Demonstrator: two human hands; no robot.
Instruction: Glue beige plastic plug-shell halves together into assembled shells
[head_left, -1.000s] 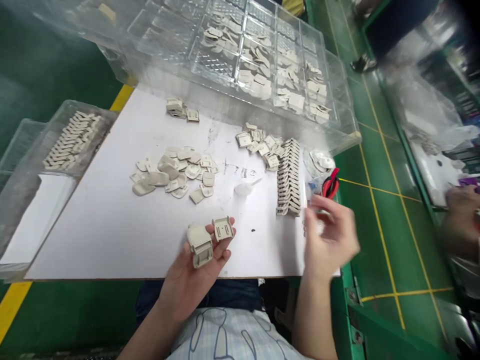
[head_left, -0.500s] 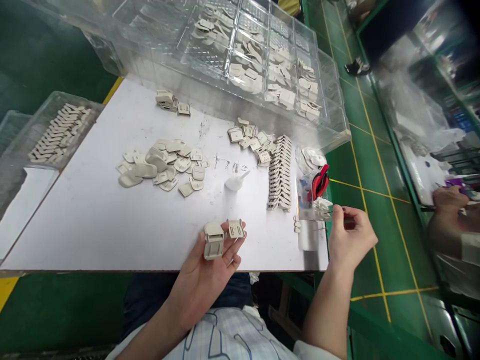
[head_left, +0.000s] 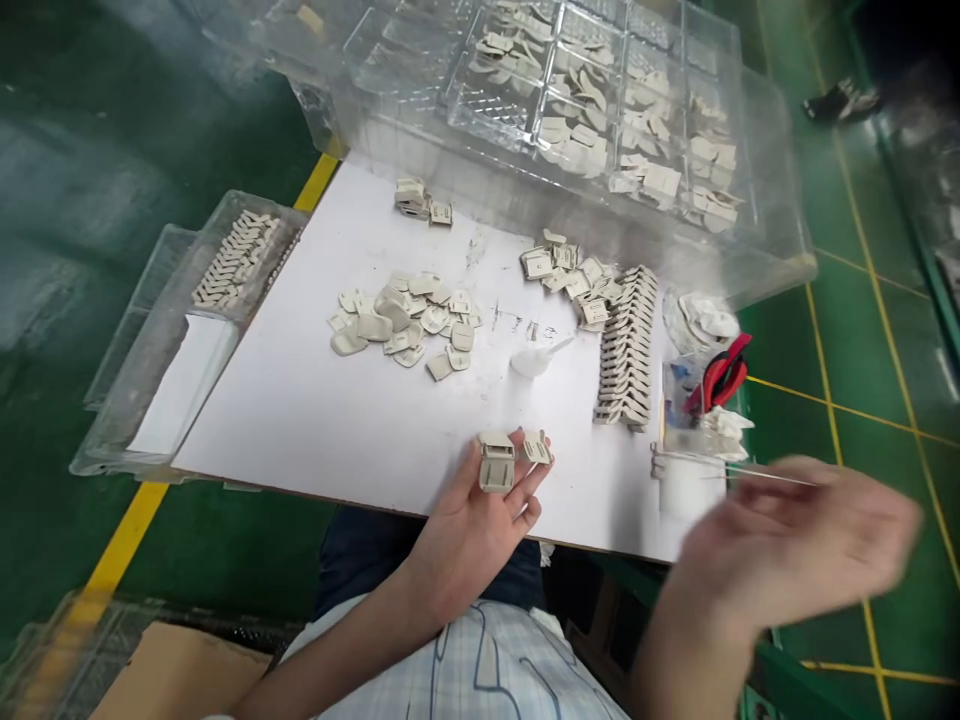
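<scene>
My left hand (head_left: 471,535) is palm up over the table's front edge. Between its thumb and fingers is a beige plastic clip-like part (head_left: 496,470) with a slot across it. A smaller slotted beige plate (head_left: 536,449) rests at its fingertips. Off the table's right corner, my right hand (head_left: 814,545) is smeared by motion, its fingers closed on a thin metal rod (head_left: 772,475). The rod points left, over a white cylinder (head_left: 690,490) at the corner.
On the white table (head_left: 315,430) lie loose beige pieces (head_left: 409,320), a stacked row of parts (head_left: 626,350) and a small white squeeze bottle (head_left: 531,361). Red-handled pliers (head_left: 720,375) stand at the right. A clear compartment tray (head_left: 480,125) spans the back; a clear bin (head_left: 172,350) stands left.
The view has turned, so the table appears shifted right. My right hand has drawn away to the right from beside the pliers, with the rod now showing. My left hand still holds the same parts.
</scene>
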